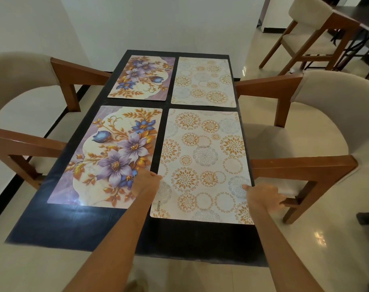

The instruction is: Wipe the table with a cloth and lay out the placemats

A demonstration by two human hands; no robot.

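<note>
**Four mats down; last one being squared**

Nearest, the left hand (146, 182) and right hand (263, 194) pinch the side edges of the cream circle-patterned rectangular placemat (202, 165) on the dark rectangular worktop (84, 226). Beside and beyond it lie three more mats. No cloth visible; wiping unverifiable. Fingers partly hidden.

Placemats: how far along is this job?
Four placemats lie on the table. Both hands, left hand and right hand, hold the near circle-pattern placemat by its side edges, apparently squaring it. No cloth is visible, so wiping cannot be confirmed. Little seems left.
</note>
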